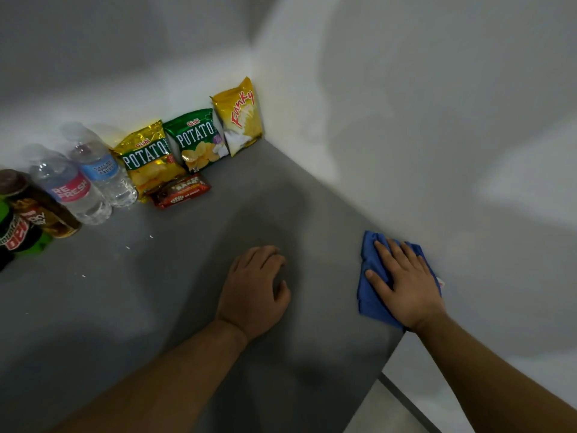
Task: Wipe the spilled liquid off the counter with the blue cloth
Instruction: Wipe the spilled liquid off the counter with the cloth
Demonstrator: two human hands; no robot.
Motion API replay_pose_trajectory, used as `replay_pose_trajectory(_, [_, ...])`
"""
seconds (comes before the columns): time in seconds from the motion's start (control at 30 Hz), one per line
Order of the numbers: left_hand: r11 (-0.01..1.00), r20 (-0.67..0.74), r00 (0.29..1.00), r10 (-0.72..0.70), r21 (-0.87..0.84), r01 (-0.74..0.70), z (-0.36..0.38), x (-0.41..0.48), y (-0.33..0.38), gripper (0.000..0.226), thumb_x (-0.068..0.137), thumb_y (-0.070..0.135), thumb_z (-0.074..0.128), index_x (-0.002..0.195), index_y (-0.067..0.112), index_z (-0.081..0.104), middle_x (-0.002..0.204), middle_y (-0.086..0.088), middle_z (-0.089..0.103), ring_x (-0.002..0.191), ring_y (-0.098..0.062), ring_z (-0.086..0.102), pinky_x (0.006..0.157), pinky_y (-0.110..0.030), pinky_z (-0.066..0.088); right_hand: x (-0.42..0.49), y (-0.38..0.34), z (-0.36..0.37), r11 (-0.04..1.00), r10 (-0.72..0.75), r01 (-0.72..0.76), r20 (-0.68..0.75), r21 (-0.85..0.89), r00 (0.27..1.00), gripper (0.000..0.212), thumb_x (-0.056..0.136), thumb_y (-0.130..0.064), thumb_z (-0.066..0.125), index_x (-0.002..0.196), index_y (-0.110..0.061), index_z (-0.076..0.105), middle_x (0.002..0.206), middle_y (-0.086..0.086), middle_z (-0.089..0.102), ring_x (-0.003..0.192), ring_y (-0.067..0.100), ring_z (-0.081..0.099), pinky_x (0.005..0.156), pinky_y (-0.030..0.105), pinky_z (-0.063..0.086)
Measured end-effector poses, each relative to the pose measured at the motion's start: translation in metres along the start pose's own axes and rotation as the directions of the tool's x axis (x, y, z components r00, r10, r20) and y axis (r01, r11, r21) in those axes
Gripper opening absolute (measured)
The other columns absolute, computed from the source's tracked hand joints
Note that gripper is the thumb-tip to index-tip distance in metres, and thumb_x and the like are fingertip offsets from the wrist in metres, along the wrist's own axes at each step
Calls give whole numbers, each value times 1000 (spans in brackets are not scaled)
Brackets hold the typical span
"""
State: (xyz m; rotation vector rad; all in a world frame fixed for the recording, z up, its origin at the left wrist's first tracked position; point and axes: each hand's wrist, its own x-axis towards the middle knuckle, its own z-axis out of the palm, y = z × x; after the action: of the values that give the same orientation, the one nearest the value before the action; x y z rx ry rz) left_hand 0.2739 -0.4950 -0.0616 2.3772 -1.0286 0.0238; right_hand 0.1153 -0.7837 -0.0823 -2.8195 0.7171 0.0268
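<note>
The blue cloth (371,285) lies folded on the grey counter (175,276), against the right wall near the counter's end. My right hand (402,282) lies flat on top of it, fingers spread and pressing down. My left hand (253,292) rests on the bare counter to the left of the cloth, fingers curled downward, holding nothing. A few small shiny drops of liquid (128,246) show on the counter at the left, in front of the bottles.
Snack bags stand in the back corner: a yellow Funky bag (240,117), a green potato chip bag (196,139), a gold one (146,157), and a red wrapped bar (181,190). Two water bottles (84,176) and soda bottles (18,214) line the left wall. The counter ends at right front (384,364).
</note>
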Motion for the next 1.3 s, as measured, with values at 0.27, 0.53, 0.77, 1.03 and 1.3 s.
replay_pose_trajectory(0.27, [997, -19, 997, -74, 8, 74, -2, -51, 7, 28, 77, 18, 66, 105, 15, 68, 121, -2, 65, 115, -28, 59, 100, -43, 49, -28, -9, 9, 1000, 0, 0, -5, -29, 1000, 79, 97, -74, 14, 166, -35, 10, 173, 0, 16, 159, 27, 7, 128, 53, 7])
replay_pose_trajectory(0.53, [979, -83, 976, -201, -36, 198, -17, -127, 15, 25, 79, 12, 69, 103, 15, 69, 120, -3, 67, 109, -27, 61, 97, -40, 50, -94, -72, 28, 985, -161, 163, 31, -52, 986, 76, 100, -71, 17, 166, -34, 10, 174, -7, 8, 160, 23, 0, 129, 51, 1])
replay_pose_trajectory(0.77, [927, -111, 921, -372, -92, 364, -45, -202, 15, 25, 82, 10, 71, 105, 17, 69, 118, -1, 68, 110, -25, 61, 99, -40, 50, -157, -143, 47, 964, -255, 260, 100, -46, 962, 77, 102, -72, 14, 166, -30, 15, 174, -4, 5, 160, 27, -6, 128, 56, 1])
replay_pose_trajectory(1.03, [843, -73, 858, -509, -241, 480, -86, -269, -3, 25, 91, 14, 66, 114, 25, 64, 124, 11, 61, 115, -5, 52, 102, -18, 42, -223, -229, 76, 937, -342, 349, 178, -6, 923, 77, 101, -76, 15, 166, -36, 5, 174, -7, -4, 159, 23, -16, 127, 56, -4])
replay_pose_trajectory(1.3, [807, -22, 838, -546, -283, 518, -117, -304, -30, 24, 93, 18, 60, 114, 30, 60, 114, 16, 58, 104, -3, 54, 94, -15, 44, -277, -304, 92, 841, -535, 536, 261, 73, 804, 74, 103, -71, 25, 166, -35, 10, 174, -9, 6, 160, 23, -9, 124, 52, -6])
